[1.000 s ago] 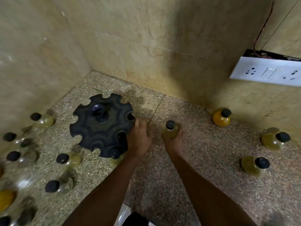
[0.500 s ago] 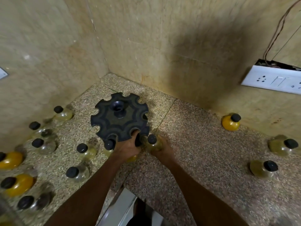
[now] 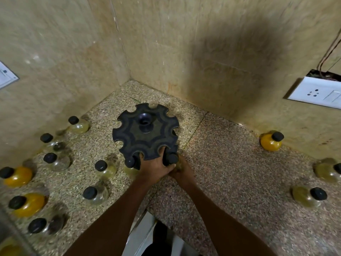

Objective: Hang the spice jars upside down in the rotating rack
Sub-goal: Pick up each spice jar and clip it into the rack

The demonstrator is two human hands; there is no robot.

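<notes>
A black rotating rack [image 3: 145,133] with notches around its rim stands on the speckled counter near the wall corner. My left hand [image 3: 155,166] grips its near edge, fingers over the rim. My right hand [image 3: 181,169] holds a spice jar, whose black cap [image 3: 172,158] sits at a notch on the near right of the rim; the jar's body is mostly hidden by my hands. Another black-capped jar [image 3: 130,164] sits at the notch just left of my left hand.
Several black-capped glass jars, some clear [image 3: 96,194] and some orange [image 3: 18,174], stand on the counter left of the rack. Three more jars stand at the right, one orange [image 3: 271,141] by the wall. A white socket plate [image 3: 317,95] is on the right wall.
My right hand carried the jar leftward from the counter to the rack's near right notch. My left hand shifted onto the rack's near rim. The view moved closer and rightward.
</notes>
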